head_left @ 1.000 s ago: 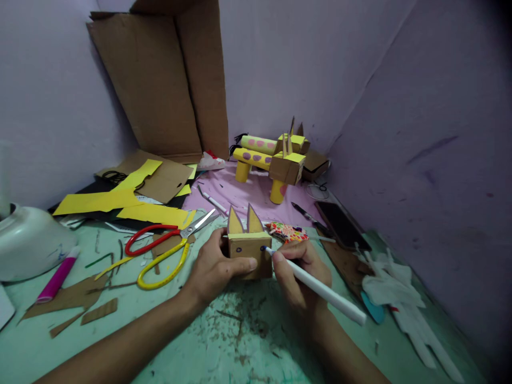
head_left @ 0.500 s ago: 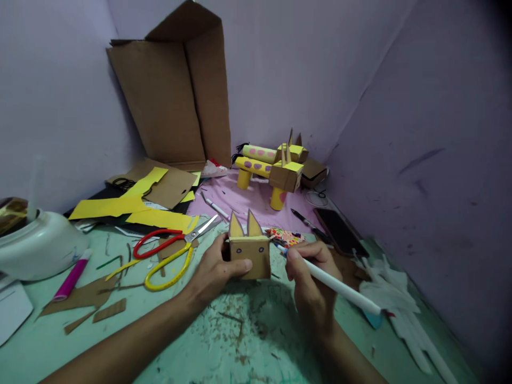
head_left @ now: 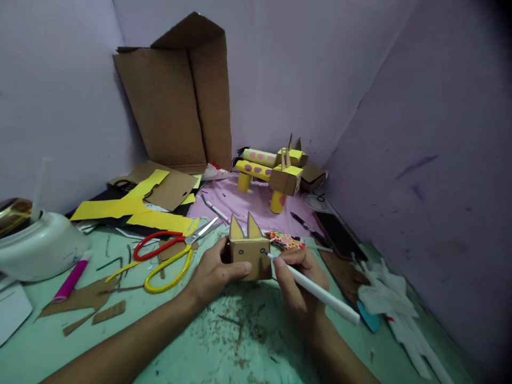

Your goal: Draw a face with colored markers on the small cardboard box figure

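Observation:
A small cardboard box (head_left: 256, 266) with two pointed yellow ears and two drawn circles like eyes faces me, upright. My left hand (head_left: 218, 268) grips its left side, the thumb lying across the front. Between the thumb and fingers of my right hand (head_left: 302, 277) is a white pen (head_left: 320, 293). The pen's blue tip is at the right-hand circle on the box; whether it touches cannot be made out. Scissors (head_left: 188, 246) with one red and one yellow handle lie open to the left of the box.
Behind stand two yellow spotted cardboard animals (head_left: 286, 181) on pink cloth. A large cardboard box (head_left: 172, 101) leans at the back left. Yellow paper (head_left: 108, 208), a white pot (head_left: 44, 245) and a magenta tube (head_left: 72, 280) lie left; a phone (head_left: 340, 234) and white strips (head_left: 388, 293) lie right.
My right hand has moved left with the pen, bringing its tip from beside the box to the right-hand circle. My left hand still holds the box. The view has shifted slightly.

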A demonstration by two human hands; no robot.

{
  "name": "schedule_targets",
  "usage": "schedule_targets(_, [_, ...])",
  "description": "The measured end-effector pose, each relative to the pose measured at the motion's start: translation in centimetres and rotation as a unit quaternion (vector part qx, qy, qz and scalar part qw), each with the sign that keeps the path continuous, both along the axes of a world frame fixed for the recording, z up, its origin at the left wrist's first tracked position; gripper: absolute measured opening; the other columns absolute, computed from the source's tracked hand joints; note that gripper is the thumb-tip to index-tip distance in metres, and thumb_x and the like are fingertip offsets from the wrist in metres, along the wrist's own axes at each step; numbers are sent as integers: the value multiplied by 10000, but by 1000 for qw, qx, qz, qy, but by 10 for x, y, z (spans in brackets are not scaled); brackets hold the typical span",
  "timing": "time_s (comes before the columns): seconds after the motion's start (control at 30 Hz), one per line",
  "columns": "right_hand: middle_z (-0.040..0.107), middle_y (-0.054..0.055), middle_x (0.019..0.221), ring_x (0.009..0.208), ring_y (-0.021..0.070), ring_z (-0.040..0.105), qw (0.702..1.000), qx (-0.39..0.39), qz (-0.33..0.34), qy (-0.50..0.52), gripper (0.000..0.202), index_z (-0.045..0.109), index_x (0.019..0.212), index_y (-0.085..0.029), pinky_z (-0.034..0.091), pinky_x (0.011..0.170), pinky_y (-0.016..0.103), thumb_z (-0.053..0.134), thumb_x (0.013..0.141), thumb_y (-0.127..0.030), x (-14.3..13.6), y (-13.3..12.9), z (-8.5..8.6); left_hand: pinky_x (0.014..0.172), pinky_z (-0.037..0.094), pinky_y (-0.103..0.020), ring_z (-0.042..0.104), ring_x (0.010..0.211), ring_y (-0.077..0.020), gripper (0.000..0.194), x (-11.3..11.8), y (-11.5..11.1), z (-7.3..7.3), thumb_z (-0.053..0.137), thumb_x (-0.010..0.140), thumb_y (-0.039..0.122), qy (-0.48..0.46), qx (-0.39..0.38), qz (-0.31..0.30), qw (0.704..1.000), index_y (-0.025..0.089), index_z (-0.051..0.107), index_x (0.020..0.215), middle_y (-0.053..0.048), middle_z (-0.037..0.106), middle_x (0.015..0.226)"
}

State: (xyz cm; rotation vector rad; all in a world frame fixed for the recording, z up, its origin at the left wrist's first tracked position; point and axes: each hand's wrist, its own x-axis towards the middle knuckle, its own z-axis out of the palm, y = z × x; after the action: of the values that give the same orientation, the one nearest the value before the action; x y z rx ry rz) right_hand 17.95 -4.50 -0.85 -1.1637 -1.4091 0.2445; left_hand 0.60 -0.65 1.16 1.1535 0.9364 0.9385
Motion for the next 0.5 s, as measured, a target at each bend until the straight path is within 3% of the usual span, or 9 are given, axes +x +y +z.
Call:
schedule_targets(0.2, [603, -36, 628, 544, 141, 561, 1000, 9, -6, 1, 153, 563, 750, -220, 425, 525, 257, 627, 882, -265, 0, 3, -1, 891, 508, -422, 649, 1051, -336, 632, 0, 0, 1, 786, 638, 355, 16, 13, 0, 1000, 104, 590, 1184, -155, 722, 1133])
schedule_targets(0.5, [586, -38, 626, 560, 144, 550, 1000, -21, 16, 6, 178, 551, 754, -222, 427, 581, 278, 603, 907, -298, -1, 1, 2, 895, 509, -427, 648, 1069, -348, 638, 0, 0, 1, 783, 640, 347, 14, 18, -4, 1000, 100, 578, 1191, -158, 718, 1141])
